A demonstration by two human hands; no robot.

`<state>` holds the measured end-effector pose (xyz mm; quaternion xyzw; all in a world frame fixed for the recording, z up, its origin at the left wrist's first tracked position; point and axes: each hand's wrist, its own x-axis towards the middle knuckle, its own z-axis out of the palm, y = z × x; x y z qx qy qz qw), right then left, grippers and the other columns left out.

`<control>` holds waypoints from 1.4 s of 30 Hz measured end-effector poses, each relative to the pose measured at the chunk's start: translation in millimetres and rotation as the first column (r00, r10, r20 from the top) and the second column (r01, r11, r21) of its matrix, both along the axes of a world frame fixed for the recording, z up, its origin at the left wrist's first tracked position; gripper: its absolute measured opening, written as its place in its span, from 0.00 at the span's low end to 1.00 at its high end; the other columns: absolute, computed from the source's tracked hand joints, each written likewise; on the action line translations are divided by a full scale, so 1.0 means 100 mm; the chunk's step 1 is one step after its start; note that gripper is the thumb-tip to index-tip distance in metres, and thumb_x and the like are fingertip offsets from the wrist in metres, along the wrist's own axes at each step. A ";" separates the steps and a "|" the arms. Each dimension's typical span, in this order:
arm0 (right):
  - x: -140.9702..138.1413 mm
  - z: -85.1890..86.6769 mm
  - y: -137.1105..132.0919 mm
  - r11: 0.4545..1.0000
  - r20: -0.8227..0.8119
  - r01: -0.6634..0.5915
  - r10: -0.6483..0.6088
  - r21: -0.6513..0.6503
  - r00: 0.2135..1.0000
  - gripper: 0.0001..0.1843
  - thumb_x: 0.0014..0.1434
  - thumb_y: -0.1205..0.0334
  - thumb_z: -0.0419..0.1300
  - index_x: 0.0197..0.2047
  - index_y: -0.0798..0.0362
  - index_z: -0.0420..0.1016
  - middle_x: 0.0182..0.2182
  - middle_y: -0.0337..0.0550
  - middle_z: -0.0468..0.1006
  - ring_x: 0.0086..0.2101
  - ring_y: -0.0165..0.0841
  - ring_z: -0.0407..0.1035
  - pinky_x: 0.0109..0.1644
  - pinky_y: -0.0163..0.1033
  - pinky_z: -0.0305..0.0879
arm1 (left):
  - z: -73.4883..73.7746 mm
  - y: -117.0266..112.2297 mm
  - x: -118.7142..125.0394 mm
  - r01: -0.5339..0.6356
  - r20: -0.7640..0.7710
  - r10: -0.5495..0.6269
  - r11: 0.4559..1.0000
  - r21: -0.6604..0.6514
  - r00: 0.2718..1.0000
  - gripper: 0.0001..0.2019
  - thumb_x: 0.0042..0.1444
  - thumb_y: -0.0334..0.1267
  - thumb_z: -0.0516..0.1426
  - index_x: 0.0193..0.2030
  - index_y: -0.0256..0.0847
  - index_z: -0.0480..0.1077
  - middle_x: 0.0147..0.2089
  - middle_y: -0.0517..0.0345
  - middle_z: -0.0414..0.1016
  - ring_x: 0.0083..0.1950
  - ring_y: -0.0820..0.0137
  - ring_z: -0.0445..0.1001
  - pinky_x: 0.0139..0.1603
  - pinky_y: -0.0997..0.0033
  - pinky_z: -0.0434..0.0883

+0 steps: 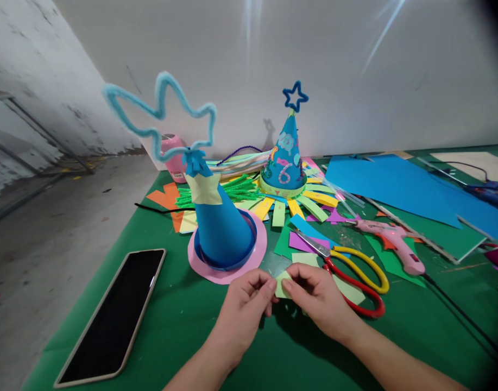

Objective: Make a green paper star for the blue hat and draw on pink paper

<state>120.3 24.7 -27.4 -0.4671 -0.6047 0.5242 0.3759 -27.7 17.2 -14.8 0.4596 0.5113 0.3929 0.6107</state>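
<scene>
My left hand [249, 304] and my right hand [316, 296] pinch a small piece of pale green paper [283, 286] between them, low over the table. Much of the piece is covered by my fingers. Just beyond my left hand stands a blue paper cone hat [220, 228] with a pink brim [260, 233], a pale yellow paper star [205, 189] and a large light-blue pipe-cleaner star [165, 89] on its tip. Beside my right hand lie scissors [357, 271] with one red and one yellow handle, on paper scraps.
A phone [114, 315] lies at the left. A decorated blue party hat [285, 157] stands at the back, near green pipe cleaners [240, 190] and a pink bottle [174, 163]. A pink glue gun [389, 241] with a black cord and blue sheets [395, 184] are at the right.
</scene>
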 end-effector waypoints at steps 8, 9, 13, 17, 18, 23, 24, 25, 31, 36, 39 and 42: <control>0.00 0.02 -0.01 1.000 -0.010 0.007 -0.007 0.011 1.000 0.10 0.56 0.61 0.53 0.25 0.55 0.65 0.19 0.34 0.61 0.22 0.25 0.53 0.24 0.30 0.52 | -0.03 -0.04 0.03 0.015 0.037 -0.013 0.998 -0.055 0.999 0.10 0.51 0.40 0.55 0.24 0.36 0.64 0.20 0.62 0.65 0.21 0.77 0.60 0.24 0.77 0.56; -0.01 0.02 -0.01 1.000 -0.003 0.001 -0.001 0.019 1.000 0.10 0.56 0.62 0.53 0.25 0.55 0.65 0.20 0.34 0.62 0.22 0.25 0.54 0.25 0.30 0.53 | -0.03 -0.05 0.04 0.013 0.029 -0.012 0.998 -0.057 1.000 0.10 0.50 0.40 0.55 0.24 0.36 0.64 0.20 0.63 0.65 0.20 0.78 0.59 0.23 0.77 0.54; -0.02 0.00 -0.01 1.000 0.013 -0.014 0.014 0.024 1.000 0.10 0.56 0.62 0.53 0.25 0.56 0.65 0.20 0.35 0.63 0.23 0.26 0.55 0.26 0.31 0.53 | -0.02 -0.04 0.04 0.010 -0.007 -0.011 0.999 -0.045 1.000 0.12 0.49 0.41 0.56 0.21 0.36 0.63 0.17 0.65 0.62 0.19 0.79 0.57 0.21 0.78 0.52; -0.02 0.02 0.00 1.000 0.000 -0.013 0.013 0.005 1.000 0.11 0.56 0.62 0.52 0.24 0.56 0.65 0.20 0.35 0.62 0.23 0.26 0.54 0.25 0.31 0.53 | -0.03 -0.02 0.04 0.036 -0.052 -0.038 0.999 -0.040 0.998 0.13 0.51 0.41 0.53 0.21 0.36 0.64 0.16 0.64 0.62 0.19 0.78 0.57 0.22 0.78 0.53; -0.02 0.03 0.00 1.000 -0.005 -0.010 0.010 0.004 1.000 0.11 0.56 0.62 0.53 0.24 0.56 0.65 0.19 0.35 0.62 0.22 0.25 0.54 0.25 0.31 0.53 | -0.03 -0.03 0.04 0.041 -0.060 -0.044 0.998 -0.037 0.997 0.13 0.52 0.41 0.53 0.21 0.36 0.64 0.16 0.64 0.62 0.20 0.78 0.58 0.23 0.77 0.54; -0.01 0.03 0.00 1.000 -0.057 -0.015 0.015 -0.013 0.998 0.11 0.57 0.61 0.52 0.25 0.56 0.65 0.20 0.35 0.65 0.22 0.25 0.56 0.26 0.31 0.54 | -0.03 -0.05 0.05 0.029 -0.063 -0.029 1.000 0.005 0.998 0.16 0.56 0.41 0.48 0.21 0.37 0.64 0.17 0.61 0.65 0.23 0.75 0.62 0.28 0.75 0.58; -0.01 0.02 0.00 1.000 -0.070 -0.021 0.020 -0.020 0.997 0.11 0.57 0.61 0.52 0.25 0.56 0.65 0.20 0.36 0.66 0.23 0.25 0.56 0.26 0.31 0.54 | -0.03 -0.05 0.05 0.020 -0.054 -0.019 1.000 0.014 0.998 0.16 0.57 0.41 0.48 0.21 0.37 0.63 0.18 0.61 0.65 0.23 0.75 0.63 0.29 0.75 0.59; -0.01 0.02 0.00 1.000 -0.078 -0.019 0.017 -0.024 0.997 0.11 0.57 0.61 0.52 0.26 0.56 0.65 0.20 0.36 0.66 0.23 0.25 0.57 0.26 0.31 0.55 | -0.03 -0.05 0.05 0.009 -0.042 -0.009 1.000 0.018 0.999 0.16 0.57 0.42 0.47 0.21 0.37 0.63 0.18 0.61 0.66 0.23 0.75 0.63 0.29 0.75 0.59; 0.00 0.02 0.00 1.000 -0.079 0.002 -0.004 -0.029 0.997 0.11 0.57 0.61 0.53 0.25 0.56 0.63 0.20 0.33 0.58 0.22 0.24 0.51 0.24 0.29 0.50 | -0.08 -0.03 0.03 -0.060 0.045 0.062 0.998 -0.027 0.997 0.10 0.54 0.40 0.52 0.25 0.37 0.64 0.19 0.64 0.65 0.21 0.78 0.60 0.25 0.77 0.56; 0.00 0.04 -0.02 0.997 -0.110 -0.069 0.066 -0.025 0.992 0.05 0.57 0.65 0.52 0.31 0.56 0.67 0.23 0.35 0.63 0.25 0.25 0.54 0.28 0.31 0.53 | -0.16 -0.03 0.00 -0.057 0.117 0.061 0.998 -0.039 0.991 0.11 0.55 0.41 0.51 0.26 0.37 0.64 0.22 0.62 0.65 0.22 0.78 0.60 0.25 0.77 0.56; 0.00 0.02 -0.02 0.997 -0.111 -0.066 0.062 -0.033 0.992 0.05 0.56 0.66 0.52 0.31 0.56 0.67 0.23 0.36 0.63 0.24 0.25 0.54 0.28 0.31 0.53 | -0.15 -0.04 0.00 -0.045 0.109 0.047 0.999 -0.022 0.993 0.11 0.56 0.41 0.50 0.26 0.37 0.63 0.22 0.62 0.65 0.22 0.78 0.59 0.25 0.76 0.56; 0.00 0.01 -0.02 0.998 -0.099 -0.038 0.034 -0.041 0.995 0.04 0.55 0.66 0.53 0.29 0.56 0.65 0.22 0.34 0.62 0.23 0.25 0.54 0.26 0.30 0.52 | -0.10 -0.05 0.01 -0.035 0.034 0.034 0.999 0.024 0.999 0.12 0.56 0.41 0.49 0.24 0.37 0.63 0.20 0.63 0.64 0.22 0.77 0.60 0.26 0.76 0.57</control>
